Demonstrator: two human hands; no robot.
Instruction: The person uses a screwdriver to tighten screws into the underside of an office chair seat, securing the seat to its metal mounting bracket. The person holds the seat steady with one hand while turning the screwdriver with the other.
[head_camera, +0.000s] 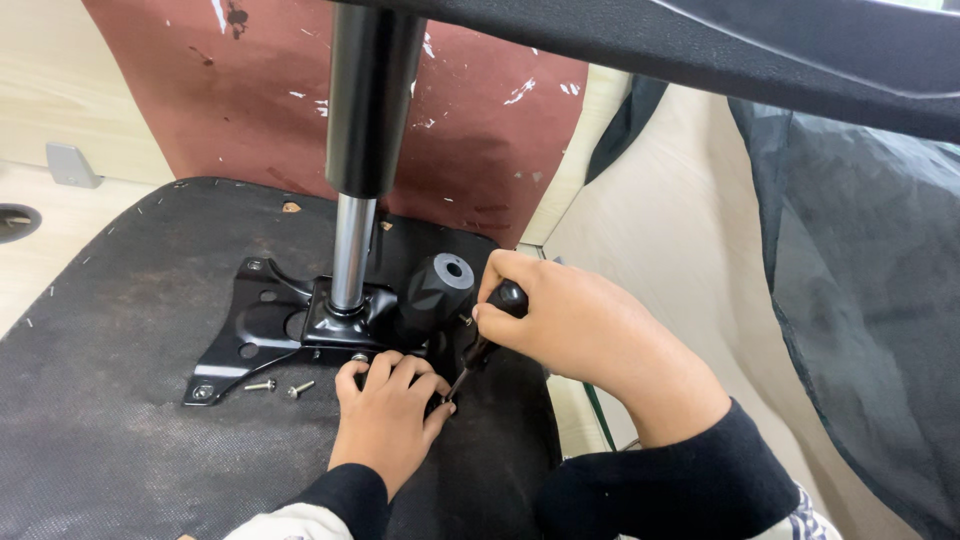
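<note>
Lowest in the frame, just left of centre, the left hand (388, 412) lies palm-down on the black fabric underside of an upturned chair seat (100, 400). Its fingers are curled and pressed against the near edge of the black metal mounting plate (262, 335); whether they pinch anything beneath them cannot be told, as the fingertips hide the spot. A dark sleeve with a pale cuff covers the wrist.

Just right of it and a little higher, the right hand (570, 325) is clenched around the black handle of a screwdriver (478, 345). The handle top pokes out by the thumb, and the thin shaft slants down and left, its tip meeting the seat right beside the left hand's fingers.

Left of the left hand, two loose silver screws (280, 386) lie on the fabric beside the plate's near corner.

Farther up, a black round knob (437, 290) with a grey end sits on the plate, touching the right hand's knuckle side. Beside it, at mid-frame, a shiny steel gas cylinder (352, 250) rises from the plate into a wider black column (370, 100) at the top centre.

Behind stands a reddish-brown board (480, 130) flecked with white, and at right hangs dark mesh fabric (860, 280).
</note>
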